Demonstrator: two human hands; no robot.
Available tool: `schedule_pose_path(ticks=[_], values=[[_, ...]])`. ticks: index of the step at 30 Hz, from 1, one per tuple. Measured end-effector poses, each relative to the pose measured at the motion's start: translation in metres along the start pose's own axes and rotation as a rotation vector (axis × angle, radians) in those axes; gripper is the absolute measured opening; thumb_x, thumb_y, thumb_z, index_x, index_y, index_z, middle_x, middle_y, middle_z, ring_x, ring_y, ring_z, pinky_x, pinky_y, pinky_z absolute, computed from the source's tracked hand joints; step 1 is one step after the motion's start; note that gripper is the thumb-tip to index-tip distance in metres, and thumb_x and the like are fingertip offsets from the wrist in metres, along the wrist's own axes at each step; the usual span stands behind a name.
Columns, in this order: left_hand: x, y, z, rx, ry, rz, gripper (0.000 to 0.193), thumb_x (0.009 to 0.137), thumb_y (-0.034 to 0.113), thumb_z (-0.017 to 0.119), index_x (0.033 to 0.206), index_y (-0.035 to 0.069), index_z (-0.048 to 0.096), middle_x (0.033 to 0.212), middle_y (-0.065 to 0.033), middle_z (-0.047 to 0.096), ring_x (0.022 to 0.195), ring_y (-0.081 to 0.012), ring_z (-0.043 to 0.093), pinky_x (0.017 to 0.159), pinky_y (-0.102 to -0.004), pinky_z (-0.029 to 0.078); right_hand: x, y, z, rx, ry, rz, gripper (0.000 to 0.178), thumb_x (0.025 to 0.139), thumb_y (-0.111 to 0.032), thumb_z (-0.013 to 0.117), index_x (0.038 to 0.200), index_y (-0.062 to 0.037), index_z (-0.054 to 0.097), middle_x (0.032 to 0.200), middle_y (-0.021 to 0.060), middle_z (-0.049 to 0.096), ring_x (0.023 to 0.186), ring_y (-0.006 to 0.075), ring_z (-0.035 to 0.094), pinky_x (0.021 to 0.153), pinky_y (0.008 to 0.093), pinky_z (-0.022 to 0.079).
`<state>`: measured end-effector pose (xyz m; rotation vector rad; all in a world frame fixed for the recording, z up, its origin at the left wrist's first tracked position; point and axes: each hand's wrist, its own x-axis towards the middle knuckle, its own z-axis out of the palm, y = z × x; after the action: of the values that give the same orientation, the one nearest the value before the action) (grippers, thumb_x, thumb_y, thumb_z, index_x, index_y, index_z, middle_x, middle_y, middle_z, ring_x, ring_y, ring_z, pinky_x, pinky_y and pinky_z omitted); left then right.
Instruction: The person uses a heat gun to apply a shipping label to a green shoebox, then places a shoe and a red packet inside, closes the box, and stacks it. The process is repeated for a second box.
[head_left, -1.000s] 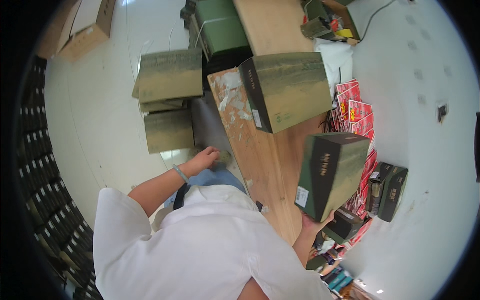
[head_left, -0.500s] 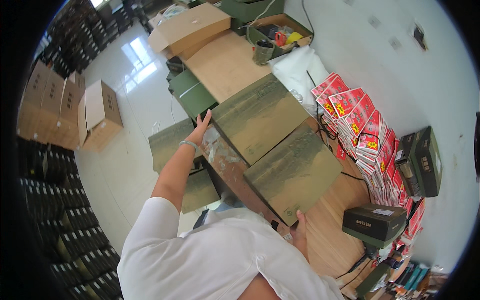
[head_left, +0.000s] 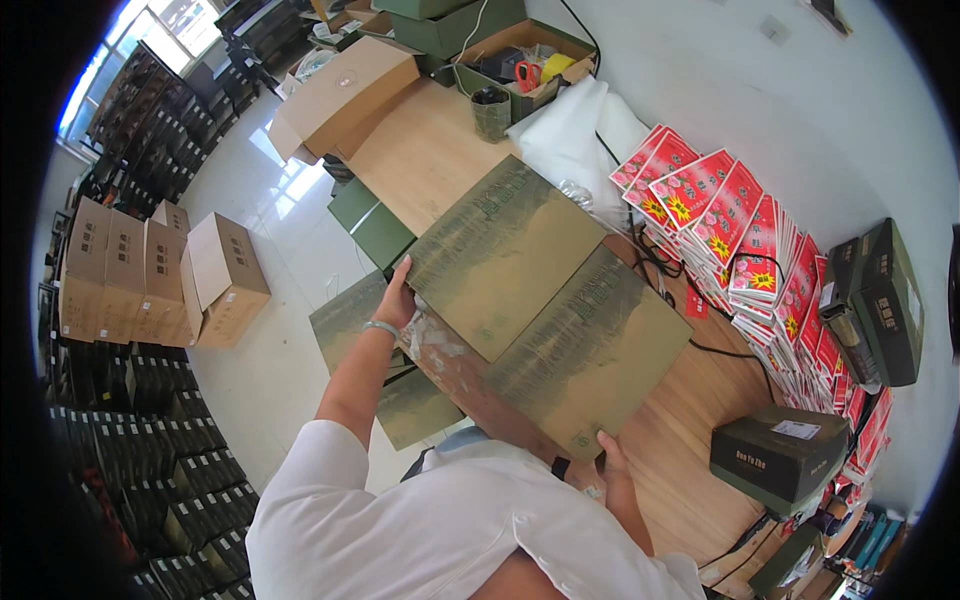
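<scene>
At the near edge of the wooden table (head_left: 680, 440), clasps the corner of the nearer olive box (head_left: 592, 350) with the right hand (head_left: 616, 465), mostly closed, with the thumb over the lid; cannot see the other fingers. Lays the left hand (head_left: 397, 295), half curled, against the left end of the farther olive box (head_left: 508, 255), over the table's left edge; cannot tell whether gripping or merely pressing. Appears, at this step, to be steadying and lining up both boxes side by side over the middle of the table, with long edges meeting or nearly so. Seems to call next for even pressure from both ends, and for fingers well under the corners before any lift. Touches neither the dark box (head_left: 778, 455) to the right of the table nor the red packets (head_left: 725, 215) fanned along its wall side. Farther off, shows white wrapping (head_left: 565, 125) toward the table's far end and, on the floor to its left, brown cartons (head_left: 235, 270).
</scene>
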<state>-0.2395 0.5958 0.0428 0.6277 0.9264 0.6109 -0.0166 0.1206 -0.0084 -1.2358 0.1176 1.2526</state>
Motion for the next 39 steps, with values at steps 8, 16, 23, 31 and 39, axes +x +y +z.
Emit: schedule_pose_path(ticks=[8,16,23,31,39], values=[[0.022,-0.019,-0.020,0.000,0.179,0.104,0.065,0.084,0.053,0.066,0.133,0.012,0.052,0.130,-0.0057,0.058,0.118,-0.0237,0.051,0.103,-0.0417,0.035,0.001,-0.007,-0.003,0.045,-0.022,0.016,0.087,0.078,-0.033,0.076,0.147,-0.0041,0.032,0.144,0.0105,0.044,0.135,0.0271,0.038,0.112,0.0414,0.030],[-0.008,-0.003,0.001,0.071,0.190,0.361,0.063,0.082,0.043,0.071,0.131,0.013,0.045,0.120,-0.0064,0.056,0.111,-0.0199,0.051,0.095,-0.0382,0.039,0.003,-0.003,-0.015,-0.005,0.006,-0.021,0.079,0.080,-0.033,0.074,0.144,-0.0036,0.038,0.140,0.0101,0.049,0.130,0.0273,0.044,0.108,0.0410,0.036],[0.011,0.028,-0.036,0.035,0.061,0.245,0.067,0.087,0.055,0.060,0.137,0.015,0.040,0.124,-0.0077,0.057,0.113,-0.0255,0.057,0.094,-0.0411,0.046,0.009,-0.011,0.064,-0.019,-0.041,0.057,0.087,0.081,-0.025,0.073,0.150,-0.0045,0.024,0.149,0.0114,0.037,0.138,0.0260,0.033,0.113,0.0384,0.030],[0.029,0.059,-0.002,0.284,0.421,0.195,0.097,0.089,0.062,0.057,0.154,0.027,-0.005,0.146,-0.0142,0.037,0.115,-0.0419,0.055,0.087,-0.0613,0.047,0.091,0.002,0.137,-0.055,-0.165,-0.120,0.098,0.082,-0.027,0.074,0.153,-0.0050,0.011,0.152,0.0187,0.028,0.140,0.0283,0.029,0.112,0.0389,0.030],[0.088,0.099,-0.031,0.352,0.344,0.106,0.090,0.097,0.050,0.051,0.150,0.036,-0.021,0.153,-0.0173,0.027,0.107,-0.0441,0.060,0.085,-0.0615,0.051,0.154,-0.032,0.228,-0.052,-0.164,-0.190,0.111,0.082,-0.035,0.074,0.155,-0.0114,-0.006,0.155,0.0180,0.018,0.140,0.0324,0.027,0.109,0.0454,0.033]])
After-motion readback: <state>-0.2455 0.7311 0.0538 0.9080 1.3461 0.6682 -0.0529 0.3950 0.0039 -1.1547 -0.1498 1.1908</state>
